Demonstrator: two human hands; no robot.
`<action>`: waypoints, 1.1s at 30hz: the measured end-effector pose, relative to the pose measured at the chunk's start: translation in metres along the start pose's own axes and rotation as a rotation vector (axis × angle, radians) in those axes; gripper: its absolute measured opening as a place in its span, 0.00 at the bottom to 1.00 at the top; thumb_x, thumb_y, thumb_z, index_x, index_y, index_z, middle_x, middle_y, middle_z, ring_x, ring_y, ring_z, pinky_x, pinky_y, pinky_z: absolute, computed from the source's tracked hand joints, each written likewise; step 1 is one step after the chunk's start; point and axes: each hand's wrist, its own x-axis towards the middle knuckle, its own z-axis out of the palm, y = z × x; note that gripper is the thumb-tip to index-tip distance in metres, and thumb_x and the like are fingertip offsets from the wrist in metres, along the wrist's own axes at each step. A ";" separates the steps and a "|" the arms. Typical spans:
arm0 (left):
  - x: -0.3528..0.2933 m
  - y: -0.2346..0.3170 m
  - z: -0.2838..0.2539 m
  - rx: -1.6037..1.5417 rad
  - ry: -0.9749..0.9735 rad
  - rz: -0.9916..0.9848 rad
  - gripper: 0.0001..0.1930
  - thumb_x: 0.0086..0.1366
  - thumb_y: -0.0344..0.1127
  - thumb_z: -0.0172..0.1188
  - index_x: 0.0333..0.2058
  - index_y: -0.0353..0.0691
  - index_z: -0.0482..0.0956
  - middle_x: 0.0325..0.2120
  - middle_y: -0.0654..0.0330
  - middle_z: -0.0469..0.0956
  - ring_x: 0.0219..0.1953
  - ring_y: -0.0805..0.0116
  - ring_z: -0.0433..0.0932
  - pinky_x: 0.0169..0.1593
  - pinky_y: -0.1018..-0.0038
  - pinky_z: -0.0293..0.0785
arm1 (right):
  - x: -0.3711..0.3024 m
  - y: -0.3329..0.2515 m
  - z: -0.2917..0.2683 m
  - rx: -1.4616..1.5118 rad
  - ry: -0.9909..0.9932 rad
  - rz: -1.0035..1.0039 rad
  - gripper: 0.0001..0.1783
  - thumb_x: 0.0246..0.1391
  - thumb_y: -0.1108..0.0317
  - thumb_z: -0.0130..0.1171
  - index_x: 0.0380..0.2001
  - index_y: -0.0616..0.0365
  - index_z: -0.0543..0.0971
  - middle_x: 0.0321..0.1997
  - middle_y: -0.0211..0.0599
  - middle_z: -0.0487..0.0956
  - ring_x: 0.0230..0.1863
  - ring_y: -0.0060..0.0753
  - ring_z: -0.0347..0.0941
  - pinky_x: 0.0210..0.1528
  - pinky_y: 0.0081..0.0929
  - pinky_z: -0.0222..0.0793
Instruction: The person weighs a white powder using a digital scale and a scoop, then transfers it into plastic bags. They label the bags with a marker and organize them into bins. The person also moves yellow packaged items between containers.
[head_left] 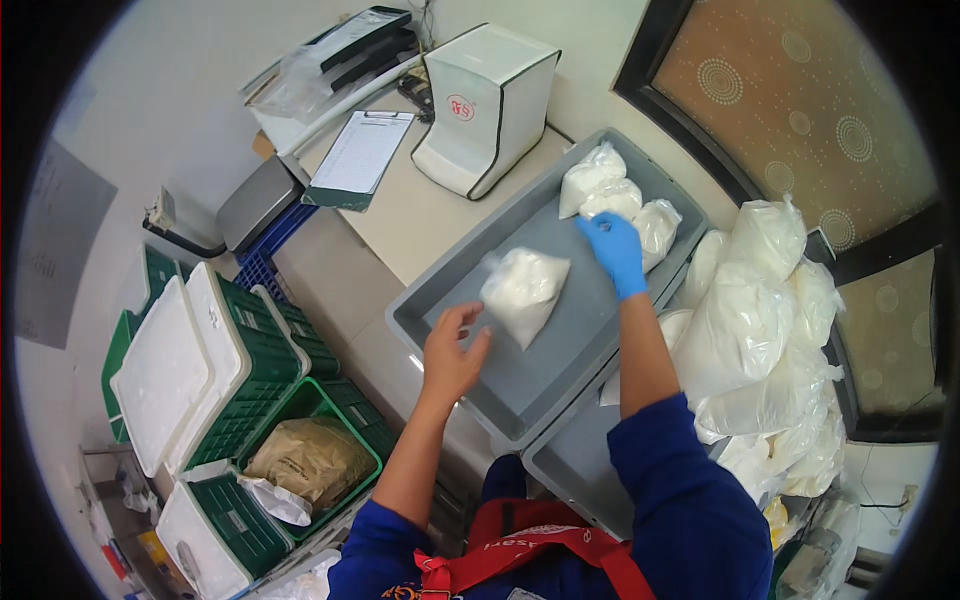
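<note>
My left hand point(455, 350) is bare, its fingers apart, close beside a clear plastic bag of white powder point(527, 295) in a grey tray point(470, 375). I cannot tell whether the fingertips touch that bag. My right hand point(614, 250), in a blue glove, is over the tray's far right part with its fingers drawn together. It is right against a cluster of similar bags, at the near edge of the middle bag point(612, 198). Another bag point(657, 230) sits just right of the glove, and one more point(594, 172) behind. What the gloved fingers hold, if anything, is hidden.
Many filled white bags point(735, 325) are heaped at the right, next to a second grey tray point(575, 460). On the table beyond stand a covered machine point(490, 105) and a clipboard point(362, 150). Green crates point(265, 350) with white lids are stacked at the left.
</note>
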 end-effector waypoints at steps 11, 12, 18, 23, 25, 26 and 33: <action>0.046 -0.032 0.084 0.745 -0.020 -0.336 0.50 0.52 0.57 0.70 0.70 0.53 0.54 0.69 0.34 0.44 0.67 0.33 0.58 0.65 0.46 0.62 | 0.062 0.079 0.024 -0.790 -0.020 0.000 0.25 0.49 0.64 0.64 0.52 0.47 0.73 0.51 0.49 0.76 0.52 0.52 0.75 0.49 0.48 0.74; 0.047 -0.035 0.084 0.681 -0.052 -0.401 0.50 0.52 0.57 0.71 0.69 0.52 0.55 0.69 0.35 0.44 0.66 0.33 0.60 0.64 0.44 0.61 | 0.044 0.086 0.025 -0.825 -0.015 -0.119 0.16 0.54 0.65 0.58 0.48 0.48 0.76 0.46 0.46 0.78 0.48 0.50 0.76 0.46 0.47 0.74; 0.059 -0.063 0.056 0.545 -0.183 -0.537 0.50 0.48 0.59 0.74 0.64 0.44 0.60 0.55 0.38 0.70 0.54 0.39 0.75 0.57 0.53 0.72 | -0.113 0.011 0.052 -0.754 -0.150 -0.136 0.19 0.50 0.60 0.61 0.47 0.44 0.76 0.42 0.43 0.81 0.45 0.50 0.79 0.46 0.50 0.74; 0.061 -0.075 0.055 -0.211 -0.187 -0.501 0.16 0.55 0.35 0.73 0.37 0.39 0.76 0.32 0.60 0.77 0.27 0.72 0.75 0.27 0.73 0.70 | -0.096 0.047 0.009 -0.043 -0.156 -0.125 0.16 0.44 0.61 0.68 0.37 0.50 0.77 0.36 0.43 0.81 0.40 0.45 0.79 0.42 0.41 0.74; 0.053 -0.034 0.069 -0.207 -0.177 -0.400 0.13 0.56 0.34 0.71 0.35 0.41 0.74 0.29 0.63 0.75 0.27 0.73 0.73 0.27 0.74 0.67 | -0.111 0.059 -0.040 0.269 -0.118 -0.200 0.19 0.42 0.68 0.73 0.35 0.55 0.73 0.30 0.32 0.72 0.33 0.28 0.69 0.40 0.30 0.69; 0.039 -0.017 0.076 -0.208 -0.170 -0.366 0.12 0.57 0.33 0.71 0.33 0.43 0.74 0.28 0.64 0.74 0.27 0.74 0.72 0.26 0.74 0.66 | -0.131 0.052 -0.065 0.355 -0.117 -0.184 0.18 0.43 0.68 0.72 0.35 0.55 0.73 0.31 0.30 0.72 0.34 0.25 0.68 0.40 0.28 0.68; -0.023 0.094 0.040 -0.862 -0.119 -0.329 0.08 0.60 0.27 0.64 0.34 0.46 0.72 0.29 0.63 0.75 0.33 0.68 0.78 0.36 0.68 0.77 | -0.324 0.023 -0.271 0.514 -0.068 -0.070 0.16 0.45 0.72 0.69 0.36 0.56 0.74 0.34 0.25 0.71 0.39 0.18 0.65 0.43 0.21 0.65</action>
